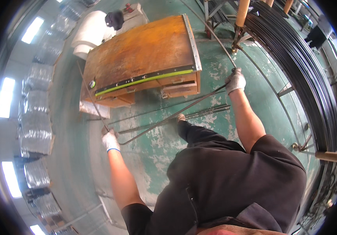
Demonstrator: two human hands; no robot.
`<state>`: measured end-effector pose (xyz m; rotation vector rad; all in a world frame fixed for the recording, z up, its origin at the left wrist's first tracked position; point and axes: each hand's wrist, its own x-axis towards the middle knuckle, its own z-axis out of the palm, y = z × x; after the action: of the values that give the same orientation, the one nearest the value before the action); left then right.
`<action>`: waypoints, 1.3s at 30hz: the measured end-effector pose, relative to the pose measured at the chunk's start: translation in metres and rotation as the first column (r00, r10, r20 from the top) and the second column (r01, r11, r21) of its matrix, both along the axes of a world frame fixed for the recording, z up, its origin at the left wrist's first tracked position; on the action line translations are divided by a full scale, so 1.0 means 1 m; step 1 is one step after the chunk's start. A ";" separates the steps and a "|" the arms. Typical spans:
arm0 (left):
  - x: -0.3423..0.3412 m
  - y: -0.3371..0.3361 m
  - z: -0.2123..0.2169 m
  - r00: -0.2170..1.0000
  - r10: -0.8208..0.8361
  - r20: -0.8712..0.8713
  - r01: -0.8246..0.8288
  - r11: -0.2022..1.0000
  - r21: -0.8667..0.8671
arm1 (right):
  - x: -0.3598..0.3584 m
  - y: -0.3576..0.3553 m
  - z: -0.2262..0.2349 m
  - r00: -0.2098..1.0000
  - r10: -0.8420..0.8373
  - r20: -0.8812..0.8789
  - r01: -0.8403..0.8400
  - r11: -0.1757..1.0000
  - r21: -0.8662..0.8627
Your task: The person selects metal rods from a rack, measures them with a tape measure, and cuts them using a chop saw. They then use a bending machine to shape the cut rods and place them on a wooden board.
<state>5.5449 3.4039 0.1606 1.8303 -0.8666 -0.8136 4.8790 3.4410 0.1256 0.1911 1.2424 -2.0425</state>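
My left hand (110, 141), in a pale glove with a blue cuff edge, is closed around a long thin dark rod (92, 100) that rises past the left end of a wooden workbench (145, 47). My right hand (236, 81), in a pale glove with darkened fingers, grips a similar dark rod (218, 41) reaching up and away. Between my hands runs another slender dark length (176, 113), bent near my left hand. Whether these are one piece or several, I cannot tell. My fingers hide the gripped spots.
A rack at right carries many long black strips (297, 47). Dark strips (207, 111) lie on the worn green floor near my foot. A yellow-green strip (145, 80) edges the bench. White rolls (90, 29) stand behind it; plastic-wrapped bundles (37, 105) line the left. A person (319, 37) is far right.
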 end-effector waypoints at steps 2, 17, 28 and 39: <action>0.032 -0.044 -0.008 0.999 -0.005 0.043 0.005 1.000 -0.001 | 0.038 -0.035 -0.008 0.994 -0.014 -0.106 0.025 0.995 0.096; 0.151 -0.393 -0.058 0.996 -0.056 -0.067 0.058 0.998 0.024 | 0.165 -0.228 -0.027 0.503 0.716 -0.484 0.115 0.500 0.859; 0.139 -0.553 -0.177 0.815 -0.482 0.321 0.512 0.859 -0.013 | 0.265 -0.278 -0.035 -0.080 0.854 -0.514 0.377 0.503 0.778; 0.018 -0.412 -0.095 0.001 -0.777 0.629 0.814 0.366 0.452 | 0.293 -0.281 -0.058 -0.143 0.867 -0.477 0.275 0.498 0.822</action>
<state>5.5626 2.9914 0.0657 1.4396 -2.7308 -0.5238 5.1720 3.1599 0.0672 -1.5475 2.5804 -0.4722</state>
